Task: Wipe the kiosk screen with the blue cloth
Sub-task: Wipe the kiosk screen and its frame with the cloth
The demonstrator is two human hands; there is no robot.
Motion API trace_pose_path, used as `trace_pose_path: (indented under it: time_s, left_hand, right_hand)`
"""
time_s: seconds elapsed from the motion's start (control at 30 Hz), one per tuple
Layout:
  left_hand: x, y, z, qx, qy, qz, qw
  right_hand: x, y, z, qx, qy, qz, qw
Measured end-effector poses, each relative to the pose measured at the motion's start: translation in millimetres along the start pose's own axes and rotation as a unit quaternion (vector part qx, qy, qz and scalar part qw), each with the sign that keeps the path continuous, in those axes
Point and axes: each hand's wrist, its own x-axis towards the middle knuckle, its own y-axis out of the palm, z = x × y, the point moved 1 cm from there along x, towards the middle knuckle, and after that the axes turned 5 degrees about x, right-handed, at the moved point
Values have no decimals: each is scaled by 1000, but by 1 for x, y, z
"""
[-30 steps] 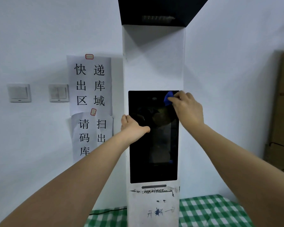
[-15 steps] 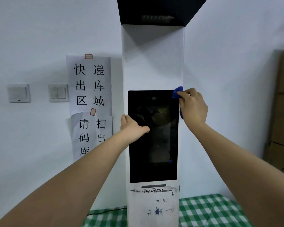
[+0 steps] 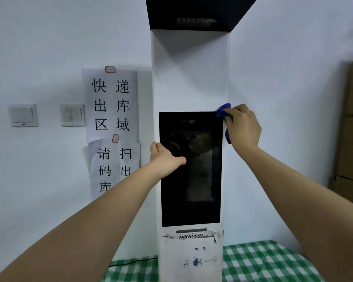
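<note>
Paper signs point(image 3: 112, 104) and switches point(image 3: 23, 115) flank kiosk point(image 3: 190, 78)

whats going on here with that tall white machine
A person is cleaning a standing kiosk. The right hand grips a blue cloth at the top right corner of the dark kiosk screen, partly off the edge. The left hand holds the kiosk's left edge, thumb lying across the glass. Most of the screen shows only dim reflections.
</note>
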Motion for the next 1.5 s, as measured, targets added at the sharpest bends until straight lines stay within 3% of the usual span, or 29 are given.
trace_pose_path:
  time_s: [0.33,0.53,0.73,0.93,1.17,1.2,1.3,1.37,1.5]
  left_hand:
    - [-2,2,-3,-9,-7,-2,1000]
    - [-4,0,0,-19,-7,1,1000]
    - [-6,-2,1,-25,-16,6,1000]
    - [-10,0,2,-51,-22,17,998]
    - [-15,-1,8,-53,-15,38,998]
    - [-15,-1,8,-50,-16,43,998]
    - [-16,-2,7,-46,-17,49,998]
    - [-17,-2,8,-51,-16,49,997]
    - [-17,-3,11,-64,-9,48,997]
  right_hand:
    - [-39,9,-13,-59,-86,42,994]
    - [-32,8,2,-6,-12,2,1000]
    - [-54,20,-7,-52,-128,49,989]
    - [-38,16,11,-4,8,-17,1000]
    - [-50,24,5,-68,-215,49,973]
    - [-43,20,3,-72,-199,47,976]
    - [-35,18,7,-24,-32,-5,999]
    - [-46,25,21,-1,-7,-20,1000]
    - [-66,40,33,-46,-200,26,978]
